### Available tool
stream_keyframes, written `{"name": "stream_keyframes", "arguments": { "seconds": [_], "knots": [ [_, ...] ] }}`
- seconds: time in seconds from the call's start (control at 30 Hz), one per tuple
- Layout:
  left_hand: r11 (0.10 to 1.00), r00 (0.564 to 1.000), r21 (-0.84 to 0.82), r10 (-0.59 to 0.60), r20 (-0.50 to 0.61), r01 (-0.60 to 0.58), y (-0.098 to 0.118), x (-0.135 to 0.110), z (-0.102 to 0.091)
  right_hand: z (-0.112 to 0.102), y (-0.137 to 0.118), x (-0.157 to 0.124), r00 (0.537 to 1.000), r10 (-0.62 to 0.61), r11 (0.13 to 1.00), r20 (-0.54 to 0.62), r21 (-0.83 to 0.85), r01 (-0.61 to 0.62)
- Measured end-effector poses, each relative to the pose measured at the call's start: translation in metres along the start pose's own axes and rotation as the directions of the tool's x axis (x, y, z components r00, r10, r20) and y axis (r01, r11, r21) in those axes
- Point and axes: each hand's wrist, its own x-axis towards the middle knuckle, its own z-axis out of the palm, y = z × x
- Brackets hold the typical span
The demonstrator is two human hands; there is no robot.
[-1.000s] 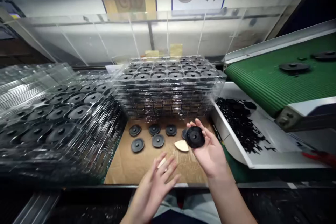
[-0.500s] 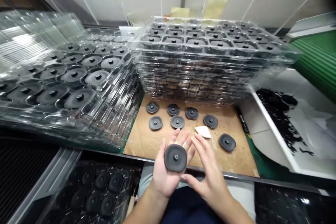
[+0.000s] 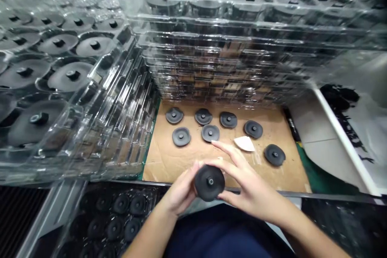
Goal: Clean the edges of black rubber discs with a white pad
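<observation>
Between my two hands is a round black rubber-like disc (image 3: 209, 183) with a small raised stub at its centre, its face turned up toward me. My left hand (image 3: 183, 190) grips the disc's left edge. My right hand (image 3: 248, 181) holds its right edge between thumb and index finger, with the other fingers spread out above. Beyond my hands, several similar discs (image 3: 181, 136) lie on a brown cardboard sheet (image 3: 163, 161). A small white rounded-triangular piece (image 3: 244, 143) lies among them.
Tall stacks of clear plastic trays (image 3: 211, 64) filled with discs rise behind the cardboard, and more trays (image 3: 121, 100) stand at the left. A white bin (image 3: 341, 137) with black scraps is on the right. Below the table edge at left sits another disc-filled tray (image 3: 115, 225).
The disc lay on my open left palm; now both hands grip it by its edges. My right hand has closed in on it. The view has tilted down and come nearer.
</observation>
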Motion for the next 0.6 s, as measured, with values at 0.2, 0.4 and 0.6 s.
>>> {"name": "stream_keyframes", "arguments": {
  "seconds": [0.2, 0.4, 0.6],
  "knots": [
    [0.971, 0.95, 0.05, -0.239, 0.203, 0.234, 0.002, 0.002, -0.024, -0.006, 0.002, 0.008, 0.988, -0.043, 0.999, 0.149, 0.012, 0.042],
    [0.964, 0.93, -0.055, -0.235, 0.283, 0.26, -0.008, 0.007, -0.03, -0.009, 0.0, 0.01, 0.97, -0.034, 0.999, 0.243, 0.018, 0.03],
    [0.953, 0.934, -0.145, -0.219, 0.283, 0.267, -0.007, 0.001, -0.025, -0.007, 0.015, -0.005, 0.986, 0.014, 0.996, 0.169, 0.08, -0.028]
  ]
}}
